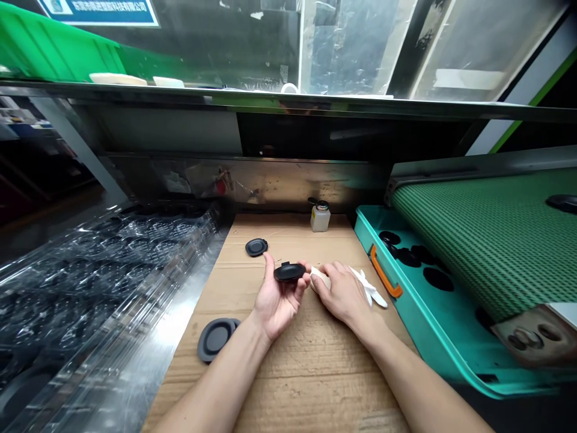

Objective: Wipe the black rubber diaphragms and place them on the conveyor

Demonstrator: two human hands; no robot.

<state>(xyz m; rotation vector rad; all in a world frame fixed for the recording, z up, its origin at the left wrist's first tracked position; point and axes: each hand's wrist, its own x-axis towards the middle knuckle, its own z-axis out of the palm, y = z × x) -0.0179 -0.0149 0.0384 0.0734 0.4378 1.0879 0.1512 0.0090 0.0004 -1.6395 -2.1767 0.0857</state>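
Observation:
A black oval plastic lid with a small tab on its edge rests in my left hand, palm up, fingers curled under it. My right hand, palm down just to the right, has its fingers closed on a crumpled white cloth lying on the cardboard. Part of the cloth shows at my right fingertips, close to my left fingers. Another black lid lies beyond my left thumb. Near my left forearm are dark grey rounded lids, partly hidden by the arm.
A small bottle with a dark top stands at the back of the cardboard. On the right, a teal bin with black parts sits beneath a green conveyor belt. Clear plastic trays fill the left side. A metal shelf crosses above.

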